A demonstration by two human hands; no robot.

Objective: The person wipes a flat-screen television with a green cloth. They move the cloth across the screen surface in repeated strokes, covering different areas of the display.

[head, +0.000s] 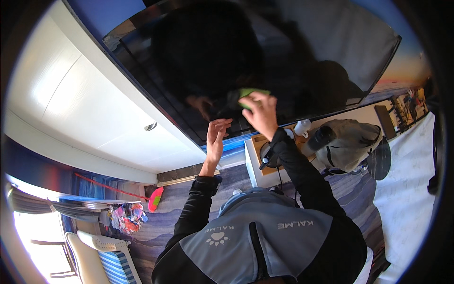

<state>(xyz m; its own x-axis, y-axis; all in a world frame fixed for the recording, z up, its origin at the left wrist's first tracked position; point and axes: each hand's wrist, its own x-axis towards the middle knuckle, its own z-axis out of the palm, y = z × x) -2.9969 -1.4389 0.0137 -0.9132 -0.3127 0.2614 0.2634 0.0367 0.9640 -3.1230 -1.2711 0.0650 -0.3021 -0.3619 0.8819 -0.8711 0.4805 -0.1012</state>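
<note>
A large black television screen (227, 64) fills the upper middle of the head view, with dark reflections across it. My right hand (261, 113) presses a green cloth (254, 93) against the lower part of the screen; hand and cloth are slightly blurred. To its left, my left hand (216, 136) is near the screen's bottom edge with nothing in it, its fingers a little bent and apart. Whether its fingertips touch the screen cannot be told.
A white door (106, 106) with a metal handle stands left. Below the screen, a white cabinet (250, 163) carries a wooden tray, a white cup (302, 127), a dark bottle (321, 136) and a grey backpack (349, 142). A pink broom (155, 199) is at lower left.
</note>
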